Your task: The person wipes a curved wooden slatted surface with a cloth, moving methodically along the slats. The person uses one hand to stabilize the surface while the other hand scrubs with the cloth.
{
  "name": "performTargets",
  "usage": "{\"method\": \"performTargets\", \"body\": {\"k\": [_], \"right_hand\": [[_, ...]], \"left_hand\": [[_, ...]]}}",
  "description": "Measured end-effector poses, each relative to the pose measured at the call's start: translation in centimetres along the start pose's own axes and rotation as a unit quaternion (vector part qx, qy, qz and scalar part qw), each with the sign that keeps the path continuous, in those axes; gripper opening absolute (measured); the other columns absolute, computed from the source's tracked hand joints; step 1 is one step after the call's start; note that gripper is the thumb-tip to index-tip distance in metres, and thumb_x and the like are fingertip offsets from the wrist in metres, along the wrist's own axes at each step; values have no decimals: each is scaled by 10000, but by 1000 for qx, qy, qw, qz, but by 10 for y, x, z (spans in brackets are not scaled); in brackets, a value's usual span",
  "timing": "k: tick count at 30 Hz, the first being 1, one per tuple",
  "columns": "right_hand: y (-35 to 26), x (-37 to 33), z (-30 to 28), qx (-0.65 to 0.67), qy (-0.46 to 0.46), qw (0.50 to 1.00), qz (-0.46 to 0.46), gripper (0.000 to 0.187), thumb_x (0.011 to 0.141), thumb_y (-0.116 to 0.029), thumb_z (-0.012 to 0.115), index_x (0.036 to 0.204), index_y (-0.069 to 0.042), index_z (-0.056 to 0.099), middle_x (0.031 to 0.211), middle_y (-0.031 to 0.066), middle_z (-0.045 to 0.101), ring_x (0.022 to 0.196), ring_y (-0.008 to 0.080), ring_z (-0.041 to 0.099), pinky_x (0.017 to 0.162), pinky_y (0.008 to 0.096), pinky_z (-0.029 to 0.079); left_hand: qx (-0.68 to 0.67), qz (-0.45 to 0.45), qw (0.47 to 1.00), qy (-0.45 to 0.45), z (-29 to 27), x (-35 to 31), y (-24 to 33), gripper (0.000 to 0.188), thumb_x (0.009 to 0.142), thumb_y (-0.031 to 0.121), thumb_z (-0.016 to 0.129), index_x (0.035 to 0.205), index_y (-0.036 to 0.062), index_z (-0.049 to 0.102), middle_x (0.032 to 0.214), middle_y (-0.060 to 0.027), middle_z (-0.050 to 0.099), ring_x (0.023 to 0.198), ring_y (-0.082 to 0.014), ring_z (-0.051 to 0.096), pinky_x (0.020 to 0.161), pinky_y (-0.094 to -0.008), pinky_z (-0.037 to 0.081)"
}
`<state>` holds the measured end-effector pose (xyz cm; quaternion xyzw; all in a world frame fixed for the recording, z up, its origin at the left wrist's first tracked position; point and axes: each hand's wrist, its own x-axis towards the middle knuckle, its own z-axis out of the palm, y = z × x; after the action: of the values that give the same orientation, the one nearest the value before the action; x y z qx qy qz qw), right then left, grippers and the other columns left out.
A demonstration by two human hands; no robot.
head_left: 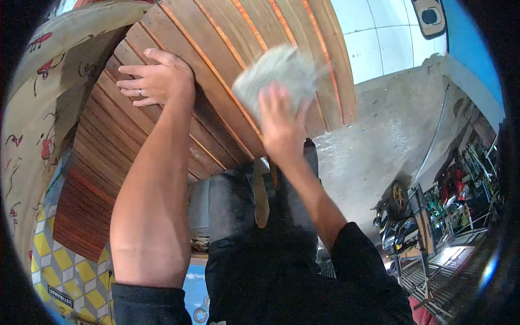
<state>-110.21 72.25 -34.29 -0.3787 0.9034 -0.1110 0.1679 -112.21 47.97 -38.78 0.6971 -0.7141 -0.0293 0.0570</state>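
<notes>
Below me lies a slatted wooden surface (216, 59), its brown boards split by narrow gaps. My left hand (160, 81) rests flat on the boards at the left, fingers spread, a ring on one finger. In my right hand (281, 122) is a pale grey-green cloth (279, 70), pressed against the slats right of the middle. Motion blurs both the cloth and the fingers over it. Part of the right hand's grip on the cloth cannot be made out.
Fabric with red ant figures (46, 146) drapes along the left, above a yellow-and-grey diamond-patterned cover (70, 276). White tiles (379, 43) and grey concrete floor (374, 141) lie to the right. A parked motorcycle (398, 211) and a metal rack (433, 271) stand at the lower right.
</notes>
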Motion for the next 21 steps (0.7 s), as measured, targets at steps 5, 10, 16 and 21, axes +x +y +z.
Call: {"method": "performTargets", "body": {"k": [5,10,16,21], "right_hand": [[43,-78,10,-60,-122,971,195,554,936,-192,494,1469,-72,398,1537,162,349,1438,367,288,1136,624,198],[76,8,-1,-58,145,947,282,557,949,-180,477,1475,-32,365,1575,207,248,1468,377,210,1153,632,115],[10,-60,19,30,-79,995,-54,585,886,-200,547,1447,-88,422,1544,195,328,1411,382,328,1128,638,210],[63,-94,24,-5,28,992,120,590,941,-271,516,1470,-49,380,1572,176,289,1466,339,239,1166,614,138]], "left_hand": [[6,-1,1000,6,-3,4,-2,777,980,499,320,1509,-53,183,1537,-360,141,1453,-451,114,1137,-628,127],[-17,-7,1000,-24,-2,-4,7,779,973,490,321,1512,-53,173,1539,-362,131,1459,-453,93,1144,-629,103],[-13,-2,1000,-17,-7,-1,3,785,973,477,325,1513,-65,151,1544,-356,121,1458,-459,102,1149,-619,102],[-15,2,1000,6,-5,4,-3,786,972,475,331,1512,-68,151,1544,-357,124,1457,-461,104,1147,-621,99]]}}
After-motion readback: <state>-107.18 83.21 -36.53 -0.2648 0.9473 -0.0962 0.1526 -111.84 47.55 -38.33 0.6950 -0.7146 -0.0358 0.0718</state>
